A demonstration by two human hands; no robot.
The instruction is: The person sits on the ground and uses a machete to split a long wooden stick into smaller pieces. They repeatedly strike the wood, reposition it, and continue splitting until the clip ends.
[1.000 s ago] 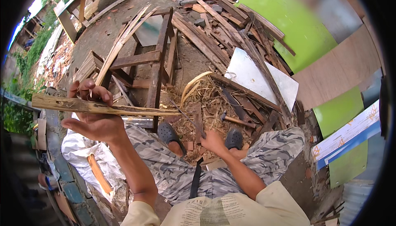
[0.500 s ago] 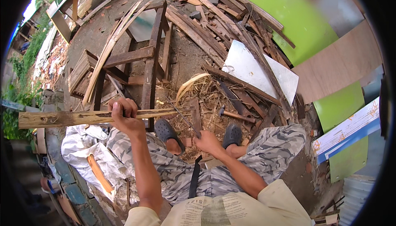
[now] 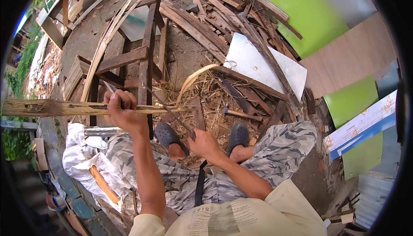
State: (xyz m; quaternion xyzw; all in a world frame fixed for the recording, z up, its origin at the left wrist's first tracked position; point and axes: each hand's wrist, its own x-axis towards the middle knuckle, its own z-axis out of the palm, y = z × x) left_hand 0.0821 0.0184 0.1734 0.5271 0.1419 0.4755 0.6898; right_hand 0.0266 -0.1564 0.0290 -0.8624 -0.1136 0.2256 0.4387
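Note:
My left hand point(image 3: 124, 112) is wrapped round a long split length of wood point(image 3: 56, 107), held level from the left edge to above my feet. Its outer end is thick and yellowish; the other end narrows to a pale, freshly cut part. In my right hand point(image 3: 203, 143) is the handle end of a long, thin, dark blade point(image 3: 170, 112), probably a knife. The blade slants up and left across the narrow part of the wood. Whether it touches the wood I cannot tell. A curled pale shaving point(image 3: 191, 81) rises beyond the wood's narrow end.
A hammer point(image 3: 243, 114) lies on shavings beyond my clogs point(image 3: 238, 138). A dark wooden frame point(image 3: 146, 59) stands ahead, with long strips point(image 3: 103, 49) leaning on it. Planks point(image 3: 195, 31) are heaped farther off. White sacking point(image 3: 77, 152) lies at my left; green panels point(image 3: 318, 25) lie right.
My right hand has moved left and slightly up with the blade, which now crosses the wood farther toward my left hand. The whole view has shifted a little.

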